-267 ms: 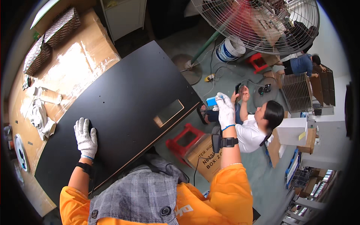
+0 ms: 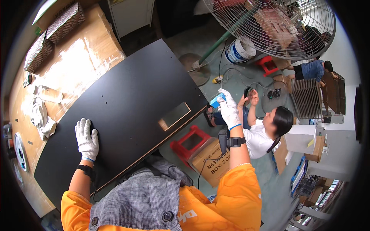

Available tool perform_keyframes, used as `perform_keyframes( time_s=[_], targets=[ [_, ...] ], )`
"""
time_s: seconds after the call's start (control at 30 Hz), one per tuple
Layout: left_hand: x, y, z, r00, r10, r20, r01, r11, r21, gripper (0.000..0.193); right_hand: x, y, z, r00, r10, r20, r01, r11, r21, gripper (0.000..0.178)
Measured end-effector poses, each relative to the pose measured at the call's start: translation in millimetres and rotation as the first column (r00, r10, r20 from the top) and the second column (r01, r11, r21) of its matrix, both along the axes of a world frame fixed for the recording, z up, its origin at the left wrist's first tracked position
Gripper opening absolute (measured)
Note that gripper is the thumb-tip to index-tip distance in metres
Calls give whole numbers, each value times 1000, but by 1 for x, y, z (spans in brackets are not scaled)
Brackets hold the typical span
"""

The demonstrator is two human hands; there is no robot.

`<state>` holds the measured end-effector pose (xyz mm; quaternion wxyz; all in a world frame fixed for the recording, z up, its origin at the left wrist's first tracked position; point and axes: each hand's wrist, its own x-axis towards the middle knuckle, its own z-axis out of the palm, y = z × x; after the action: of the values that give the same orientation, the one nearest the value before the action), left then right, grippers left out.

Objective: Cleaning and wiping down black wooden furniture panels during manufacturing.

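The left hand (image 2: 87,138) lies flat on the black panel (image 2: 127,88), fingers straight and slightly apart, gripping nothing; it seems to steady the panel. The right hand (image 2: 229,107) is up by the panel's right corner, fingers bent round a small blue block (image 2: 217,101) and pinching it. The block sits just beside that corner; whether they touch, I cannot tell. The step in hand looks like handwork at the panel's edge with the block. The next move probably calls for a firm pinch, a light, controlled touch at the rim and a steady left palm.

Both hands wear white knit gloves (image 2: 89,149), soft and ribbed, with blue hems. The block has flat faces and squared sides. The panel is broad, stiff and matte, with a few small holes (image 2: 106,102) and 1 long, rounded cutout (image 2: 175,116). A thin tan line along its near edge suggests a board core.

Past its far side, the desk (image 2: 110,50) is tan and glossy, with a crumpled white cloth (image 2: 38,112) on it. Near the panel's other side are a red stool (image 2: 184,148) and a cardboard carton (image 2: 214,166). Farther out, 1 seated co-worker (image 2: 256,138) in white holds a phone (image 2: 247,91), near a wire-caged fan (image 2: 277,27).
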<state>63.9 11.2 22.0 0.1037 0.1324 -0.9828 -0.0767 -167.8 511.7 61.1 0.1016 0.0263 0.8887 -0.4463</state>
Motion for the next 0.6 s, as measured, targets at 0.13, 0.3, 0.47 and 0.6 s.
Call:
perform_keyframes(
  time_s=[0.13, 0.3, 0.47, 0.6],
  targets=[
    [-1, 0, 1, 1000, 1, 2, -1, 1000, 4, 43, -5, 1, -12, 994, 110, -18, -106, 984, 140, 41],
    [-1, 1, 3, 1000, 9, 11, -9, 1000, -1, 43, -3, 6, -13, 994, 97, 56, -102, 989, 107, 41],
    [0, 0, 2, 999, 13, 40, -13, 1000, -5, 43, -4, 0, -15, 997, 69, 17, -71, 994, 89, 40],
    [-1, 1, 3, 999, 11, 38, -10, 1000, -8, 43, -4, 16, -19, 995, 104, 14, -105, 987, 126, 39]
  ],
)
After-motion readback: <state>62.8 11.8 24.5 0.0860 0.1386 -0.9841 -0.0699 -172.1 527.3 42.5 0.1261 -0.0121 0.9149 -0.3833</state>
